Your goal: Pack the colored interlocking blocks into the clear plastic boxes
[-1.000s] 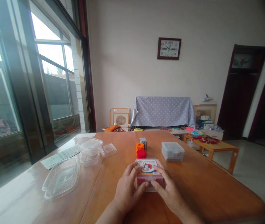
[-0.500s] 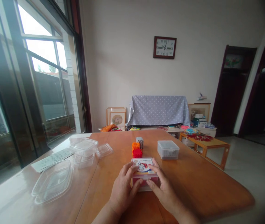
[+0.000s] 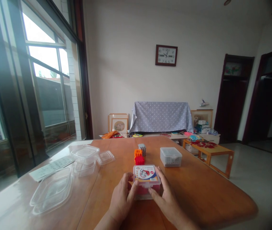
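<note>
A small clear plastic box (image 3: 146, 174) with red contents sits on the table in front of me. Its lid is down and carries a printed label with a handwritten mark. My left hand (image 3: 123, 196) is curled against the box's left side, thumb near the front corner. Along the right side lie the fingers of my right hand (image 3: 164, 193), its thumb at the front edge by the latch. Just behind the box stand a red block (image 3: 139, 160), an orange block (image 3: 138, 152) and grey interlocking pieces (image 3: 142, 149).
A second clear box (image 3: 171, 157) with greyish contents stands to the right on the wooden table (image 3: 198, 188). At left are a clear tray (image 3: 52, 190), stacked clear containers (image 3: 85, 154), a small clear lid (image 3: 106, 157) and a printed sheet (image 3: 52, 168).
My fingers have moved off the lid's top to the box's sides, and my left thumb has shifted left from the front. The view has tilted slightly upward.
</note>
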Available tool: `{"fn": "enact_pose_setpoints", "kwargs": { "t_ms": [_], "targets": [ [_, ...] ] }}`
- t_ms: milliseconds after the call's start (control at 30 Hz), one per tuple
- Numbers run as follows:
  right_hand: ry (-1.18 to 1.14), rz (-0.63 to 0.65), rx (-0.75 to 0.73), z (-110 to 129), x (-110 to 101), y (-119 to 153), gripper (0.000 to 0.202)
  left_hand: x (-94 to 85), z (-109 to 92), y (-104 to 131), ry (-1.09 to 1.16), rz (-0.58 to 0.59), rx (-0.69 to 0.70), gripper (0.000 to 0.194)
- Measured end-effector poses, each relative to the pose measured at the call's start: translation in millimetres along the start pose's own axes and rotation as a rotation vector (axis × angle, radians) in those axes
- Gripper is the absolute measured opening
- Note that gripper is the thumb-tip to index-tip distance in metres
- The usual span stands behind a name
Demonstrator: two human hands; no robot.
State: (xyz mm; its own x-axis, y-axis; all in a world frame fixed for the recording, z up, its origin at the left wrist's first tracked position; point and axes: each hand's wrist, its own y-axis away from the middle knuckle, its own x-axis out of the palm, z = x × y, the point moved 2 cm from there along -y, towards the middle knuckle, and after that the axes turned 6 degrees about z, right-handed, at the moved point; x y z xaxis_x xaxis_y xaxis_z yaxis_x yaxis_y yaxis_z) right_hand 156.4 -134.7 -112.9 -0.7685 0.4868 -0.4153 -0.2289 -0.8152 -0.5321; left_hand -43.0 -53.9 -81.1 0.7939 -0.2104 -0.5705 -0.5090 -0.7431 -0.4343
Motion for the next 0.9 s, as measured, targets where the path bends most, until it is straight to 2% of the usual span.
{"fn": "enact_pose_setpoints", "kwargs": {
  "t_ms": [167, 400, 533, 700, 900],
  "targets": [
    [0.162, -0.095, 0.025, 14.6, 7.0, 13.1, 0.083, -1.0, -3.4, 1.1, 0.122, 0.019, 0.024, 0.023],
    [0.381, -0.236, 0.088, 29.1, 19.5, 15.7, 0.105, -1.4, -10.7, 4.8, 0.142, 0.142, 0.130, 0.027],
    [0.477, -0.259, 0.096, 35.2, 19.7, 13.7, 0.113, -3.2, -15.0, 7.1, 0.109, 0.178, 0.174, 0.031],
    [0.562, -0.211, 0.092, 44.0, 16.6, 13.1, 0.105, 0.6, -14.2, 9.3, 0.047, 0.245, 0.184, 0.036],
    [0.521, -0.232, 0.080, 30.2, 20.5, 5.5, 0.112, 1.9, -15.3, 9.6, 0.035, 0.254, 0.170, 0.037]
  ]
}}
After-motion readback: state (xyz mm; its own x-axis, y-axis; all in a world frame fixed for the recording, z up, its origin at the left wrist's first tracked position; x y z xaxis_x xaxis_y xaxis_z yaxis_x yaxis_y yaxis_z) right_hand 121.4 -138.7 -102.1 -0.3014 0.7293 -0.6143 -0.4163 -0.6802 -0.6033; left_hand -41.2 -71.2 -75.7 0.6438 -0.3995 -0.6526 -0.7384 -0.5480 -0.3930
